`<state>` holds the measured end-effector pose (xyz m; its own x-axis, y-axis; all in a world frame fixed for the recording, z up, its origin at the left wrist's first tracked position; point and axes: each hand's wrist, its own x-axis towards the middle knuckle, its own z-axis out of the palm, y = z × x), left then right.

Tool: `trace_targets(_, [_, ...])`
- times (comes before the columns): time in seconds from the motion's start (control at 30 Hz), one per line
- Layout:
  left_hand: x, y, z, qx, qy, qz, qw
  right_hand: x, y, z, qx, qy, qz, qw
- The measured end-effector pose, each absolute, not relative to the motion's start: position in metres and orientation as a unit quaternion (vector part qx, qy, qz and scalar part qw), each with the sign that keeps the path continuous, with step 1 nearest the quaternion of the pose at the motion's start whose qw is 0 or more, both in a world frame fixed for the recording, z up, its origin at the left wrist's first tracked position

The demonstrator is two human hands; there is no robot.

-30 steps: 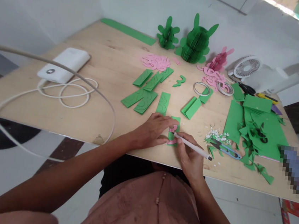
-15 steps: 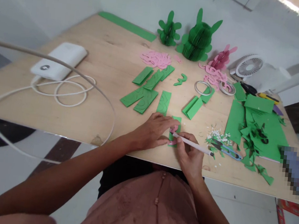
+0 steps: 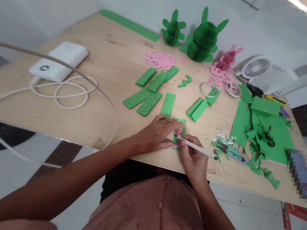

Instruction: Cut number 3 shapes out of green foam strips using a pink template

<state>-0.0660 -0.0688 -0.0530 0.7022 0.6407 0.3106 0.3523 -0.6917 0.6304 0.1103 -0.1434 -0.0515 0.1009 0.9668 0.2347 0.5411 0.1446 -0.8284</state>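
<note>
My right hand (image 3: 195,159) grips a white pen (image 3: 198,148), its tip resting at a pink paper cutout (image 3: 178,131) on a small green paper strip (image 3: 180,122). With fingers stretched and thumb apart, my left hand (image 3: 158,134) presses the cutout and strip against the table. Part of the cutout is hidden under the fingers. Just beyond my left hand lies a green strip with a drawn curvy outline (image 3: 168,105). Several more marked green strips (image 3: 149,103) lie to its upper left. A cut green curvy piece (image 3: 185,81) is farther back.
Green paper figures (image 3: 203,43) and a pink one (image 3: 227,58) stand by the wall, near a small fan (image 3: 256,67). Blue snips (image 3: 234,154) lie among scraps at right, beside green sheets (image 3: 276,142). A white power bank (image 3: 59,61) with a looped cable (image 3: 72,108) is at left.
The pen has shifted very slightly, its back end a little to the left. My left hand stays on the paper; the whole view has moved a touch.
</note>
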Motion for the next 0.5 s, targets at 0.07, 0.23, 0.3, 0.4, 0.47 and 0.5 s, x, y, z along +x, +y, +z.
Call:
trace_targets(0.07, [-0.0659,-0.0686,-0.0530,0.882,0.280,0.263,0.274,0.1100,-0.1433,-0.0504,-0.604,-0.627,0.245,0.426])
trace_targets(0.23, [-0.0658,-0.0678,-0.0536,0.881,0.278,0.265,0.277,0.1101,-0.1429,-0.0501,-0.603,-0.636,0.235,0.420])
trace_targets(0.3, [-0.0658,-0.0679,-0.0536,0.880,0.279,0.266,0.276,0.1101,-0.1429,-0.0503,-0.602,-0.636,0.237,0.421])
trace_targets(0.4, [-0.0658,-0.0681,-0.0532,0.881,0.279,0.265,0.276,0.1100,-0.1431,-0.0495,-0.601,-0.638,0.239,0.418])
trace_targets(0.47, [-0.0657,-0.0683,-0.0530,0.881,0.281,0.263,0.274,0.1099,-0.1434,-0.0487,-0.603,-0.640,0.238,0.413])
trace_targets(0.5, [-0.0657,-0.0685,-0.0530,0.882,0.282,0.262,0.273,0.1099,-0.1436,-0.0484,-0.604,-0.640,0.238,0.411])
